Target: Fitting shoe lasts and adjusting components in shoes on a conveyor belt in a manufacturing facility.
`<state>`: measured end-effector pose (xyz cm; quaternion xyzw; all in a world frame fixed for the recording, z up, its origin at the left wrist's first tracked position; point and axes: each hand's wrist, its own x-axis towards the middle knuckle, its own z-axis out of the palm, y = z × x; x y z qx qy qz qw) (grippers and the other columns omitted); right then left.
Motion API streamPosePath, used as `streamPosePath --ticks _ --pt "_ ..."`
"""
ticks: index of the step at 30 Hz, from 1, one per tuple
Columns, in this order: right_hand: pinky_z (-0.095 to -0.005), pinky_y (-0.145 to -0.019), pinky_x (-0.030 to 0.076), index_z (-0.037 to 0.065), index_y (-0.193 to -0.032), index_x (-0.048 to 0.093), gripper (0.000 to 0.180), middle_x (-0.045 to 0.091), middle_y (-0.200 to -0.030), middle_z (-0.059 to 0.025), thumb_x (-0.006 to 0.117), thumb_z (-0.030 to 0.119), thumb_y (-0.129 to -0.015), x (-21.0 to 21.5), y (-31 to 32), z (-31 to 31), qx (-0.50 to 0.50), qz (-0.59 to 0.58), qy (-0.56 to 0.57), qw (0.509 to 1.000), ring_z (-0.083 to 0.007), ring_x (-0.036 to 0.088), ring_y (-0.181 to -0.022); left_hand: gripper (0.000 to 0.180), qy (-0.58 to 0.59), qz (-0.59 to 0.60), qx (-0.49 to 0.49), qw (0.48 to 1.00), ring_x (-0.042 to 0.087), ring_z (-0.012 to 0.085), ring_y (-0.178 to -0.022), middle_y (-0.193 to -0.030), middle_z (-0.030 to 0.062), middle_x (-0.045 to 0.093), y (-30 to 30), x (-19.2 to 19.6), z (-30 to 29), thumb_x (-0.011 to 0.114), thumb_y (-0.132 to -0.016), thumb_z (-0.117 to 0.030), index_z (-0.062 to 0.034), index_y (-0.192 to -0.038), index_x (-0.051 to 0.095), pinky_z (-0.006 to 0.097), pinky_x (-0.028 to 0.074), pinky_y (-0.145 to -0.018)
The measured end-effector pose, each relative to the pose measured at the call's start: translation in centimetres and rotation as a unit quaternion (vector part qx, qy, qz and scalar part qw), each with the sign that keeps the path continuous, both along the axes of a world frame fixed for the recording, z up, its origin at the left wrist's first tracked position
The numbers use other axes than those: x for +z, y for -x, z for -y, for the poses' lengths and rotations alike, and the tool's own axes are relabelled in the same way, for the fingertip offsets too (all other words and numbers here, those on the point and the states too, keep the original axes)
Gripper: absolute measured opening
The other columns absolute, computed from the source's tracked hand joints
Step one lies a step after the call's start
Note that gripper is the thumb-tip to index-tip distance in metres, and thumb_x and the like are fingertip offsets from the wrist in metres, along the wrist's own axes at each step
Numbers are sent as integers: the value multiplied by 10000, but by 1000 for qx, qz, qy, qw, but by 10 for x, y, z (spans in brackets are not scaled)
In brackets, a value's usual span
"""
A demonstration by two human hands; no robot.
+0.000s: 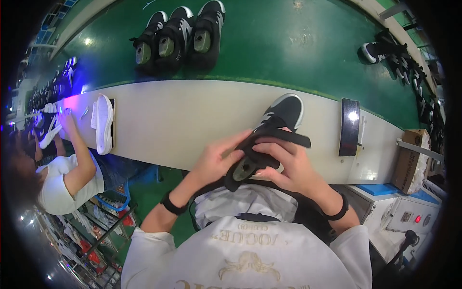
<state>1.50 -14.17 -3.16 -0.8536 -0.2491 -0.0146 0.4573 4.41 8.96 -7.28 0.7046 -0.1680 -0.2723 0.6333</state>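
A black shoe (286,110) with a pale toe rim lies at the near edge of the white bench, its toe pointing away and to the right. A greenish shoe last (244,168) shows in its heel opening. My left hand (219,159) is closed on the left side of the shoe's collar. On the other side my right hand (284,161) pinches the shoe's black strap (293,137), whose end sticks out past the fingers to the right. The parts of the shoe under my fingers are hidden.
Three black shoes on lasts (180,41) stand on the green conveyor (269,43) beyond the bench (192,111). White soles (103,124) lie at left, near a co-worker (72,178). A dark curved plate (349,127), a carton (410,161) and a machine (404,216) are at right.
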Motion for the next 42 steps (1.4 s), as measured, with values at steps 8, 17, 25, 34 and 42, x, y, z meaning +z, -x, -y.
streamPosePath --ticks 8,17,25,34,42 --pt "-425 -925 476 20 -1267 602 644 616 -1194 -135 764 383 -761 21 -24 25 35 -42 135 989 -322 556 -1082 179 -208 45 48 976 702 193 -766 -814 96 719 -14 92 7 532 -972 -82 -2 -1007 687 278 526 -716" --pt "-402 -894 483 28 -1106 626 471 637 -1066 -120 797 161 -688 20 -50 12 126 -112 74 983 -311 573 -1068 204 -200 92 -138 966 602 344 -1151 -1224 161 635 35 72 -8 580 -759 81 -28 -892 690 396 500 -933" --pt "-404 -822 461 84 -1030 568 482 573 -1045 -88 834 197 -644 2 -41 -3 49 0 127 991 -275 531 -983 357 -162 216 11 963 629 335 -1050 -1164 132 641 -6 85 0 768 -781 -133 -63 -1108 642 419 523 -868" --pt "-343 -842 553 -5 -1211 592 405 663 -1157 -146 725 28 -830 14 -47 0 -235 -164 -231 930 -240 682 -1018 425 -224 319 58 919 638 277 -883 -1026 61 612 -20 46 20 822 -722 -206 -147 -1105 648 387 537 -705" --pt "-294 -847 486 -25 -993 669 160 663 -998 -125 585 -55 -860 7 -40 -36 -223 -208 -308 901 -217 630 -926 372 -174 77 116 975 678 232 -857 -1048 101 637 -39 28 17 721 -861 -178 -53 -1174 563 356 548 -738"
